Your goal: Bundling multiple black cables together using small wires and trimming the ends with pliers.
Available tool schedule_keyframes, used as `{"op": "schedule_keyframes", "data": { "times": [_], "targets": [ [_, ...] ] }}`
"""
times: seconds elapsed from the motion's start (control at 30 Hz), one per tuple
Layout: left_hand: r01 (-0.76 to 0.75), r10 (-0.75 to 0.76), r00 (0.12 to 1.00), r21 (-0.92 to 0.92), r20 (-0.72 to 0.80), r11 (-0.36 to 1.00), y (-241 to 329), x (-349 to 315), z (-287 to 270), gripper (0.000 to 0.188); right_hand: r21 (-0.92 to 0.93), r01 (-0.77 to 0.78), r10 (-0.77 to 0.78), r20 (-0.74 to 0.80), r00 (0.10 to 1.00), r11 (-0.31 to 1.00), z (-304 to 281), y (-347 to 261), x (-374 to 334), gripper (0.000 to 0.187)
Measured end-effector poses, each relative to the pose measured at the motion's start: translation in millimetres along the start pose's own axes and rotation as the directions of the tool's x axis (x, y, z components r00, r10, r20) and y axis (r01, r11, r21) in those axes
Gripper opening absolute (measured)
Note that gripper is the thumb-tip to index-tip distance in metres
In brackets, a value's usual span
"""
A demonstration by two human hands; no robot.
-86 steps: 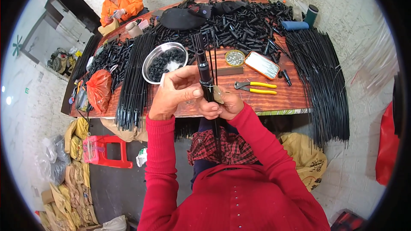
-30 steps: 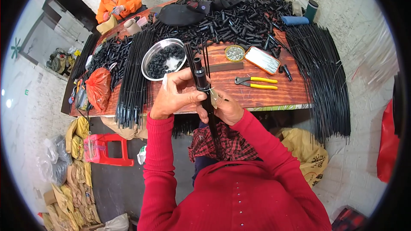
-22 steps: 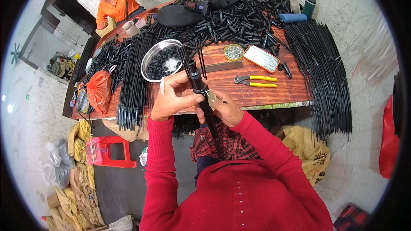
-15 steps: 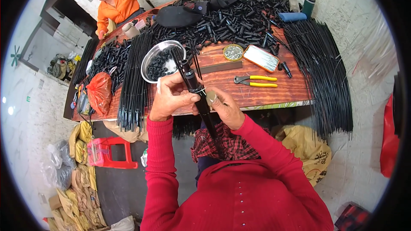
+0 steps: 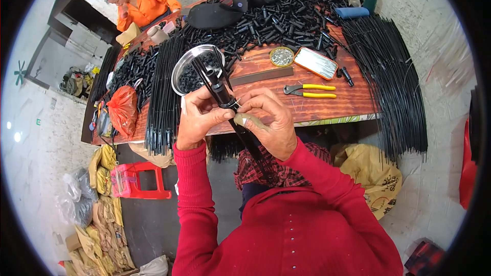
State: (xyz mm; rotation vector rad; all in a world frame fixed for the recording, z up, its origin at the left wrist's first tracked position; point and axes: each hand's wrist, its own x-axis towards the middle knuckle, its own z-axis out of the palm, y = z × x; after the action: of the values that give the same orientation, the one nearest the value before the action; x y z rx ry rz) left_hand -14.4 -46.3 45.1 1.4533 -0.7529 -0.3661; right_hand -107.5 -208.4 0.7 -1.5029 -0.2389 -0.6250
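Note:
My left hand (image 5: 198,119) is closed around a black umbrella frame (image 5: 250,145), a slim bundle of ribs with a tubular collar near its upper end. The frame slants from above the table edge down toward my lap. Just below the collar, a thin pale wire (image 5: 236,104) circles the ribs. Thumb and fingers of my right hand (image 5: 273,128) pinch at this wire, close against the frame. Behind my left hand stands a metal bowl (image 5: 177,74) holding small black rings. Yellow-handled cutting pliers (image 5: 312,91) lie on the table to the right.
Black tubular parts (image 5: 276,23) are heaped along the back of the wooden table (image 5: 348,103). Bundles of black ribs (image 5: 388,82) overhang its right end. A round tin (image 5: 281,56) and a tray of pale wires (image 5: 315,63) sit mid-table. Far left, a person in orange (image 5: 153,2) leans over.
My right hand has shifted up and its fingers have curled in around the wire. The frame's top has tipped slightly left. The person in orange has lowered their head and brought a hand to it.

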Motion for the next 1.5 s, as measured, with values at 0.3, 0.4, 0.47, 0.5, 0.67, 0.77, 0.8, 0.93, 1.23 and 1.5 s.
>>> {"op": "schedule_keyframes", "data": {
  "times": [0.3, 0.4, 0.47, 0.5, 0.67, 0.77, 0.8, 0.93, 1.23, 1.5],
  "targets": [
    [0.022, -0.023, 1.0, -0.042, -0.016, 0.999, -2, 1, 3, 0.036, -0.037, 0.083, -0.088, -0.124, 0.988, 0.996, 7, 1, 0, 0.022],
    [0.028, -0.03, 0.999, -0.072, -0.023, 0.997, -4, 0, 2, 0.036, -0.035, 0.087, -0.091, -0.109, 0.99, 0.996, 7, 3, 0, 0.023],
    [0.032, -0.033, 0.999, -0.068, -0.025, 0.997, -4, 0, 1, 0.036, -0.028, 0.099, -0.101, -0.095, 0.99, 0.995, 7, 7, 0, 0.024],
    [0.034, -0.036, 0.999, -0.065, -0.029, 0.997, -4, 0, 1, 0.036, -0.027, 0.098, -0.1, -0.096, 0.99, 0.995, 6, 7, 1, 0.024],
    [0.04, -0.04, 0.999, 0.012, -0.014, 0.999, 0, 1, 1, 0.036, 0.268, -0.147, 0.143, 0.034, 0.989, 0.952, 3, 14, 3, 0.017],
    [0.029, -0.029, 1.0, 0.077, 0.001, 0.997, 4, 1, 2, 0.034, 0.281, -0.217, 0.2, 0.09, 0.976, 0.935, 1, 10, 2, 0.017],
    [0.027, -0.027, 1.0, 0.106, -0.003, 0.994, 5, 0, 3, 0.033, 0.283, -0.218, 0.201, 0.09, 0.975, 0.934, 2, 10, 3, 0.017],
    [0.078, -0.067, 0.995, 0.18, -0.072, 0.981, 5, -1, 13, 0.03, 0.329, -0.236, 0.243, 0.022, 0.97, 0.914, 4, 13, 5, 0.018],
    [-0.011, 0.037, 0.994, 0.239, -0.102, 0.971, 1, -4, 22, 0.02, 0.102, -0.176, 0.175, 0.016, 0.984, 0.979, 0, -1, 0, 0.026],
    [0.041, -0.023, 0.994, 0.174, -0.106, 0.984, 4, -6, 28, 0.026, -0.081, 0.034, -0.038, -0.043, 0.998, 0.996, -7, -6, 0, 0.033]
  ]
}}
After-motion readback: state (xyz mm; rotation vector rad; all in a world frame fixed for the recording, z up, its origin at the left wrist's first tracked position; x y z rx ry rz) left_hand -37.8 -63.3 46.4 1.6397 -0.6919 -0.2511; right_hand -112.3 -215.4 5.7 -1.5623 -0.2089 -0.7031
